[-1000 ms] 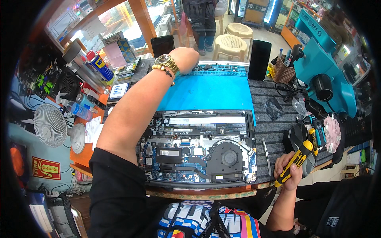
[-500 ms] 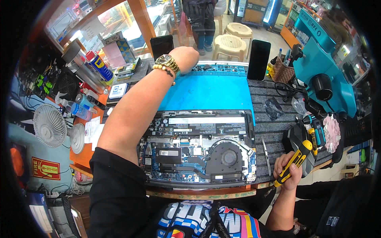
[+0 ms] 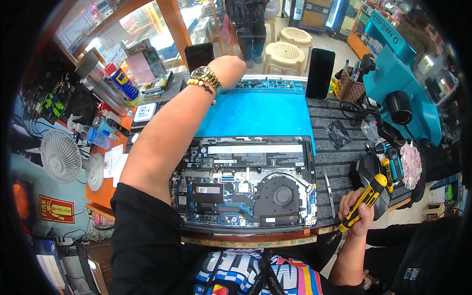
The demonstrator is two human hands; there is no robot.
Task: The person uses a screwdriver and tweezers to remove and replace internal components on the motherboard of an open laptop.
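An opened laptop [image 3: 231,196] lies before me with its battery, boards and black round fan [image 3: 282,195] exposed. Over it stretches my left arm, and my left hand [image 3: 228,73] is at the far edge of the blue work mat [image 3: 255,113], beside the mat's small compartments [image 3: 285,85] holding tiny dark parts. That hand's fingers are hidden behind its back. To the right of the laptop, my right hand [image 3: 358,212] is wrapped round the handle of a yellow and black screwdriver [image 3: 366,199], its tip pointing down and left.
Metal tweezers [image 3: 329,193] lie on the ribbed grey mat [image 3: 322,128]. A black phone [image 3: 320,73] stands at the back, near a brown pen basket [image 3: 350,84]. A teal microscope [image 3: 408,88] rises at right. On the left are a spray can [image 3: 123,82] and a white fan [image 3: 62,156].
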